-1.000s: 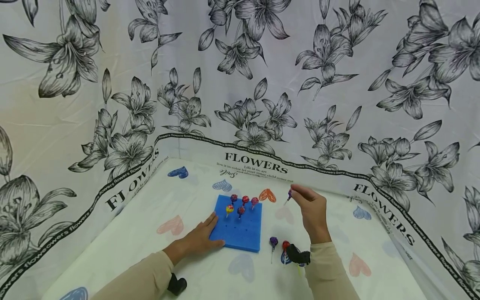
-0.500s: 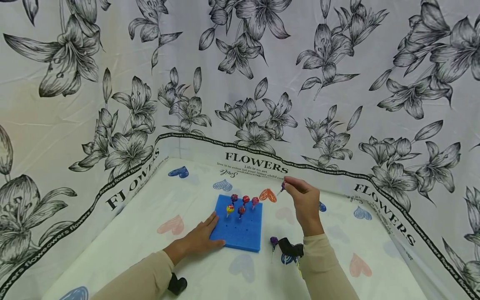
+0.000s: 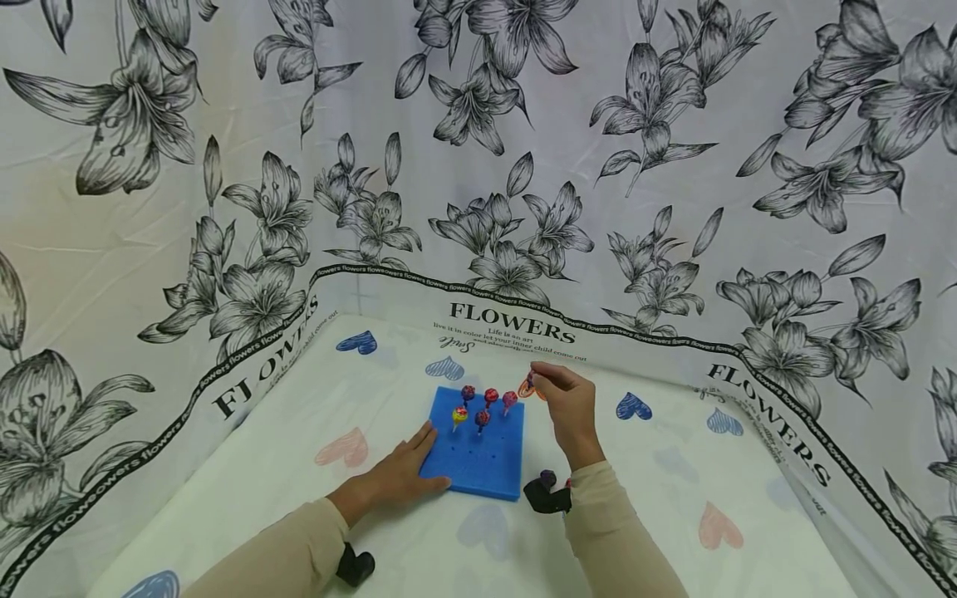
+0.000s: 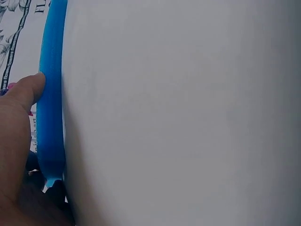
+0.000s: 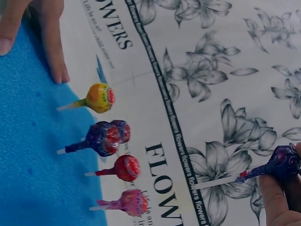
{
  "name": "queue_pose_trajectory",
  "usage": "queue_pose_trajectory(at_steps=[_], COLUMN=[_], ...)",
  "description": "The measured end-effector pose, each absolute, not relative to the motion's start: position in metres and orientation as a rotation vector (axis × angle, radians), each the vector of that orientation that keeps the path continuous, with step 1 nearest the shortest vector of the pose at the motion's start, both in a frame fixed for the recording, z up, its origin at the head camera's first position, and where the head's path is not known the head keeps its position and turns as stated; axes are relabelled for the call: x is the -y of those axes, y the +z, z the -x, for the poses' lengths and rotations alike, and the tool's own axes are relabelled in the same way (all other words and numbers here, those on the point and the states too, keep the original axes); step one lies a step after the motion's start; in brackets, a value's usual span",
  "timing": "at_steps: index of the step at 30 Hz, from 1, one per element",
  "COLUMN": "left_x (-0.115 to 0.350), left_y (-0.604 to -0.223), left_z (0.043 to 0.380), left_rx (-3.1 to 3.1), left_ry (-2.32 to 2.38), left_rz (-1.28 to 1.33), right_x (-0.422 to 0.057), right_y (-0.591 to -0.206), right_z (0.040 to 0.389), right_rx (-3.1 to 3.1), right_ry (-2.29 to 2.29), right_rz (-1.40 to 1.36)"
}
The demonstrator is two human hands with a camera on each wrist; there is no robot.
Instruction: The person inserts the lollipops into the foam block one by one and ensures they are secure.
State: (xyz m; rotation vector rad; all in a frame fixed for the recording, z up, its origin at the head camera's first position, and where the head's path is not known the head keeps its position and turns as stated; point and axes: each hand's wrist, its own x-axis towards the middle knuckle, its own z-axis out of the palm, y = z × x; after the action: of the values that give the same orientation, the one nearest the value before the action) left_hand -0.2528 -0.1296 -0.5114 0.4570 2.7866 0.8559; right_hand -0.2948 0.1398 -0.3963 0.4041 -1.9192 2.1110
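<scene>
The right hand (image 3: 571, 413) pinches a dark lollipop (image 5: 283, 162) by its head, just beyond the far right corner of a blue block (image 3: 486, 476) and apart from it. Its glossy wrapper is deep purple-blue, gathered into a tight twist with a small red patch, and a bare white stick runs out below. The left hand (image 3: 394, 479) lies with fingers stretched out against the block's left edge. The block is flat, roughly square, with a grainy top and small holes. Five lollipops stand in it: a yellow one (image 5: 98, 98), a red one (image 5: 127, 168), a pink one (image 5: 134, 202) and two in dark wrappers marked with red
</scene>
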Motion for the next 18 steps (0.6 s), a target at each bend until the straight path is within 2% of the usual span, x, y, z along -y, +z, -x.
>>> queue_pose_trajectory(at_steps=[18], left_x=[0.130], left_y=[-0.513], left_z=[0.255], left_rx=[-2.791], left_ry=[0.860], left_rz=[-0.473], right_x=[-0.125], right_y=[-0.465], right_z=[0.304], right_rx=[2.107], right_ry=[2.082], right_rz=[-0.211])
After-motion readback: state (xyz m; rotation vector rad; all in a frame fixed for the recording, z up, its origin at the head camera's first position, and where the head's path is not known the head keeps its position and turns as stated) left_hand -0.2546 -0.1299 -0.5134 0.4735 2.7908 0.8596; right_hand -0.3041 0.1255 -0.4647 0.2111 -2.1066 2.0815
